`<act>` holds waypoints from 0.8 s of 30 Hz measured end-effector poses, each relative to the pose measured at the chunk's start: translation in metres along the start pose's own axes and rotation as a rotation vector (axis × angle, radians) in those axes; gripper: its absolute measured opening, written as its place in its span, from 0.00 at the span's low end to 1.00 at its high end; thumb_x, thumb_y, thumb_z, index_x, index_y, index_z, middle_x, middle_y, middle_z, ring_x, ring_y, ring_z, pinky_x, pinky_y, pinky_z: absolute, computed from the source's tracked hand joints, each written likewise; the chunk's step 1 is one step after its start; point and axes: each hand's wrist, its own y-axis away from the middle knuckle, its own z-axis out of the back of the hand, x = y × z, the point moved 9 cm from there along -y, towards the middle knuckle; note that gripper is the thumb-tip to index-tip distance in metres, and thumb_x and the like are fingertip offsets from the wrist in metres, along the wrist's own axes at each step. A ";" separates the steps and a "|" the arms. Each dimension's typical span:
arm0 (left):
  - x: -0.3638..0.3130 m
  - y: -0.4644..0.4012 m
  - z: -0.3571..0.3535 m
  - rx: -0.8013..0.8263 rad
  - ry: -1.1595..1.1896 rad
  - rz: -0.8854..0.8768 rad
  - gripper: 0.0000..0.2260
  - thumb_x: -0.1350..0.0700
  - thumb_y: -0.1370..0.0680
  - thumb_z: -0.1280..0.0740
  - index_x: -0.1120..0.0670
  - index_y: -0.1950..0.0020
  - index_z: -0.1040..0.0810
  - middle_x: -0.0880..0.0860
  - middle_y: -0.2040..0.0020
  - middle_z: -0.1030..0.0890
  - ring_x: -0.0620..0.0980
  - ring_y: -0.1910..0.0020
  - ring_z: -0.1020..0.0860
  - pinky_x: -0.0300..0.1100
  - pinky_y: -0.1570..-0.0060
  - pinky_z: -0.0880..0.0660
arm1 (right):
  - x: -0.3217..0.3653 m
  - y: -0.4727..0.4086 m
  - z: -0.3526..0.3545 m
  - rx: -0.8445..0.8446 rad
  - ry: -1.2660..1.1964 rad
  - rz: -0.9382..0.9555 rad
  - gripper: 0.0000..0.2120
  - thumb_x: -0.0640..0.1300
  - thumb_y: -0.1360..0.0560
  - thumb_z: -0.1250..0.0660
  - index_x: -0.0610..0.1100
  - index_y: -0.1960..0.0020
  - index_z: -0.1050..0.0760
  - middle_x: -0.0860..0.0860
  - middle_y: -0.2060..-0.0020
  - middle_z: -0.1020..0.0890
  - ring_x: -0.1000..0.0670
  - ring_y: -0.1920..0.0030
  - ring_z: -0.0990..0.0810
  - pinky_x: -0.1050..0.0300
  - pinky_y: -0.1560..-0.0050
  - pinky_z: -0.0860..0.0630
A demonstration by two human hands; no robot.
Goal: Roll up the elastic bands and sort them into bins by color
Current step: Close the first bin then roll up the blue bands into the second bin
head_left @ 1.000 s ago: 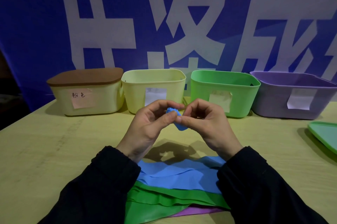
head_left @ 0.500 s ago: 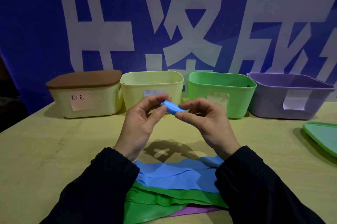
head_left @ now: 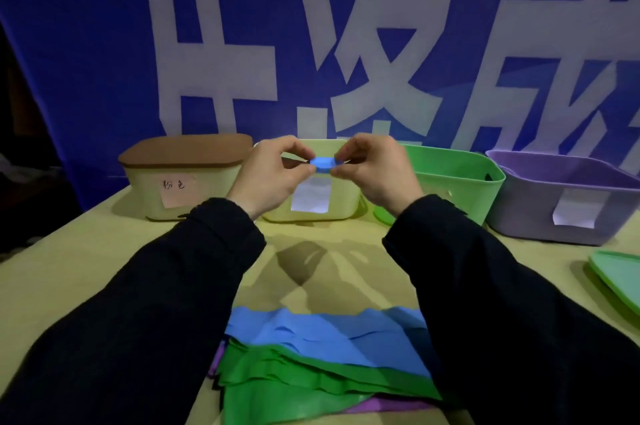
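A small rolled blue band point(head_left: 322, 164) is pinched between both hands, held up in front of the pale yellow bin point(head_left: 346, 197). My left hand point(head_left: 268, 175) grips its left end and my right hand point(head_left: 375, 171) grips its right end. Near me on the table lies a flat pile of bands: blue point(head_left: 322, 334) on top, green point(head_left: 298, 386) under it, purple point(head_left: 388, 405) at the bottom. Along the back stand a lidded cream bin point(head_left: 187, 182), the yellow one, a green bin point(head_left: 460, 178) and a purple bin point(head_left: 561, 199).
A green lid point(head_left: 618, 275) lies at the table's right edge. A blue banner with large white characters hangs behind the bins. Paper labels are stuck on the bins' fronts. Bare yellow tabletop point(head_left: 69, 272) spreads to the left.
Both hands have risen and moved away from me with the rolled blue band, from above the table's middle to right in front of the yellow bin.
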 end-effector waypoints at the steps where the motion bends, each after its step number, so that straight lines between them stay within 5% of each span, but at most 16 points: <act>1: 0.005 -0.010 0.002 -0.006 -0.012 0.011 0.04 0.58 0.24 0.25 0.50 0.51 0.17 0.45 0.54 0.15 0.38 0.58 0.17 0.30 0.60 0.26 | 0.000 -0.010 -0.005 -0.013 0.034 0.011 0.09 0.43 0.32 0.20 0.51 0.60 0.20 0.54 0.60 0.14 0.50 0.58 0.16 0.49 0.52 0.19; 3: 0.017 -0.027 0.003 -0.004 -0.038 0.021 0.04 0.57 0.24 0.25 0.50 0.51 0.17 0.45 0.56 0.15 0.37 0.59 0.18 0.28 0.62 0.28 | -0.004 -0.027 -0.018 -0.021 0.112 0.027 0.08 0.43 0.31 0.21 0.51 0.59 0.20 0.54 0.58 0.15 0.49 0.57 0.17 0.52 0.55 0.21; 13: 0.060 -0.074 0.000 -0.055 -0.245 -0.015 0.04 0.57 0.23 0.27 0.50 0.55 0.19 0.48 0.50 0.18 0.45 0.53 0.17 0.49 0.48 0.19 | -0.025 -0.075 -0.066 -0.034 0.342 0.060 0.02 0.47 0.25 0.28 0.51 0.53 0.17 0.50 0.57 0.15 0.47 0.55 0.18 0.53 0.58 0.25; 19: 0.073 -0.070 -0.013 0.022 -0.320 0.061 0.03 0.54 0.22 0.29 0.47 0.54 0.19 0.49 0.43 0.17 0.50 0.36 0.24 0.46 0.38 0.28 | -0.033 -0.066 -0.067 -0.018 0.365 0.028 0.09 0.48 0.23 0.31 0.49 0.47 0.14 0.51 0.49 0.13 0.48 0.48 0.17 0.56 0.49 0.25; 24: 0.049 -0.049 -0.002 0.019 -0.226 0.032 0.00 0.55 0.22 0.28 0.50 0.52 0.18 0.45 0.51 0.17 0.44 0.47 0.20 0.43 0.45 0.24 | -0.009 -0.047 -0.052 -0.014 0.328 0.038 0.08 0.47 0.23 0.30 0.48 0.48 0.14 0.50 0.51 0.13 0.48 0.48 0.17 0.56 0.48 0.24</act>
